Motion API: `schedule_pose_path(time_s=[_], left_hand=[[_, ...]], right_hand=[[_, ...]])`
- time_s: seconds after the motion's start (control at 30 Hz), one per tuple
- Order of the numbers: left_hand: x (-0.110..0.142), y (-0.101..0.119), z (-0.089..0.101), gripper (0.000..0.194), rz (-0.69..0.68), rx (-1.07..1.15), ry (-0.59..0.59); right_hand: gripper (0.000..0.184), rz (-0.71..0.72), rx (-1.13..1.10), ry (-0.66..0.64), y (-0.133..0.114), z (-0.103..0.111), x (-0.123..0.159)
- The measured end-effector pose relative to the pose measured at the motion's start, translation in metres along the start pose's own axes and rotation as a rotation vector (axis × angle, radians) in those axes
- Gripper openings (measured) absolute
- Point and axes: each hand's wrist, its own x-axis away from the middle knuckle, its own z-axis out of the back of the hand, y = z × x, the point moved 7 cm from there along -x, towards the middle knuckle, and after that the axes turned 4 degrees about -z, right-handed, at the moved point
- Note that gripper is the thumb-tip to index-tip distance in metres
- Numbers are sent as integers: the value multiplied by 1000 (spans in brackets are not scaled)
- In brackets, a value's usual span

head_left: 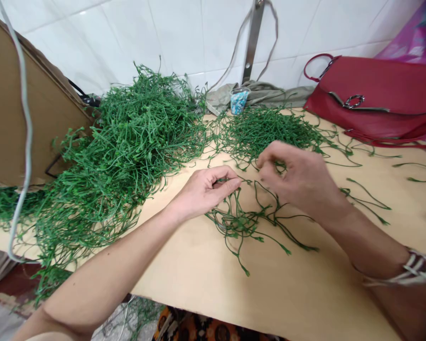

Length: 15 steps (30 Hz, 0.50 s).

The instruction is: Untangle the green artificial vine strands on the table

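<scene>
My left hand [202, 193] pinches a thin green stem between thumb and fingers, just above a loose tangle of green plastic stems [243, 225] on the pale wooden tabletop [269, 289]. My right hand [291, 177] is bunched close by, its fingertips closed on a green stem at the edge of a smaller heap of stems [266, 130]. A much larger heap of the same stems [127, 142] spills over the table's left side. A metal link bracelet [412, 270] circles my right wrist.
A red handbag [372, 102] lies at the back right. A clear cup of blue and white bits [239, 101] stands on an olive cloth [266, 94] against the white tiled wall [127, 33]. A cardboard sheet [21, 99] leans at the left, with a grey cable [26, 128] hanging before it.
</scene>
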Motion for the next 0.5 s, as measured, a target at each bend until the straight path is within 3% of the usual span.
schedule_pose_path(time_s=[0.07,0.13,0.17,0.23,0.33,0.5], left_hand=[[1,1,1,27,-7,5,37],[1,1,4,25,-35,-13,82],[0,1,5,24,-52,-19,102],[-2,0,7,23,-77,-12,120],[-5,-3,10,21,-92,26,145],[-8,-2,12,18,-109,71,167]], right_hand=[[19,-223,-46,205,26,25,-1],[13,-344,-28,372,44,46,2],[10,-337,51,416,45,53,2],[23,-244,239,462,36,59,1],[30,-65,274,377,13,46,0],[18,50,-123,-15,-14,-6,7]])
